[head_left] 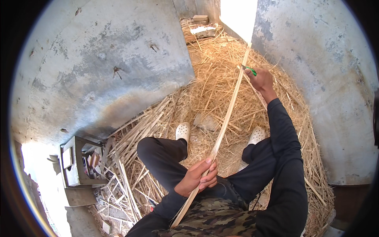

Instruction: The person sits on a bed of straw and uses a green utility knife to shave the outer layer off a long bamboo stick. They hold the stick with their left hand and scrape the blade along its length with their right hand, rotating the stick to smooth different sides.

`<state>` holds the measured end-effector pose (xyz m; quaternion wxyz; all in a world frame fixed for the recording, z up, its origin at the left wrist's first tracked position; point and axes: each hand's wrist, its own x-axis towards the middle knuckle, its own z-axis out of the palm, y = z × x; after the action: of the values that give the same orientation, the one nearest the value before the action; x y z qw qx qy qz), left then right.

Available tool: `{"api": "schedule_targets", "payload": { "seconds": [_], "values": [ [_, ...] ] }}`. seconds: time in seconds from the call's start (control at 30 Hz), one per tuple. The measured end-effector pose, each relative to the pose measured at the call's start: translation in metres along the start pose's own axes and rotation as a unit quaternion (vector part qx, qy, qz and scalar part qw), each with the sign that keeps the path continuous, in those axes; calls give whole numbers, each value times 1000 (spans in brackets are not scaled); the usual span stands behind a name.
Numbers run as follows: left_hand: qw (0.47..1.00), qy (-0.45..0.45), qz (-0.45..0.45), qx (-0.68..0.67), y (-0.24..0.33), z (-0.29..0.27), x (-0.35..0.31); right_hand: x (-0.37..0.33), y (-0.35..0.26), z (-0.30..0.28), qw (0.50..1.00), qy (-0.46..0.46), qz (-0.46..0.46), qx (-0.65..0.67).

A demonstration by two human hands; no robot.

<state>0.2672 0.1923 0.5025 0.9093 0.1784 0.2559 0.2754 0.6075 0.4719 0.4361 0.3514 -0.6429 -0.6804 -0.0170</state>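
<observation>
A long, pale split-bamboo strip runs diagonally from my lap to the far side of the straw heap. Near my waist, my left hand is closed round its lower part, the thumb lying along the top. Farther out, my right hand is closed on a green-handled knife. The knife's small dark blade lies against the strip close to its far end. My right arm is stretched forward, and most of the knife handle is hidden in the fist.
Loose shavings cover the floor between two worn grey walls. Cut strips are piled at the left, beside a small wooden cabinet with things inside. My feet, in pale clogs, flank a flat stone. Bricks lie at the back.
</observation>
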Motion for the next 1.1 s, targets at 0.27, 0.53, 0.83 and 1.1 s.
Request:
{"api": "schedule_targets", "payload": {
  "seconds": [0.27, 0.53, 0.83, 1.1],
  "values": [
    [979, 53, -16, 196, -16, 0, -29, 1, 102, -18, 955, -23, 283, -90],
    [923, 154, 92, 340, 20, -11, 1, -43, -36, -33, 987, -100, -7, 129],
    [936, 143, 144, 289, 41, -7, 15, -120, -153, -23, 948, -100, -255, 160],
    [948, 113, 140, 262, 34, -8, 17, -87, -141, -21, 979, -79, -159, 99]
  ]
}}
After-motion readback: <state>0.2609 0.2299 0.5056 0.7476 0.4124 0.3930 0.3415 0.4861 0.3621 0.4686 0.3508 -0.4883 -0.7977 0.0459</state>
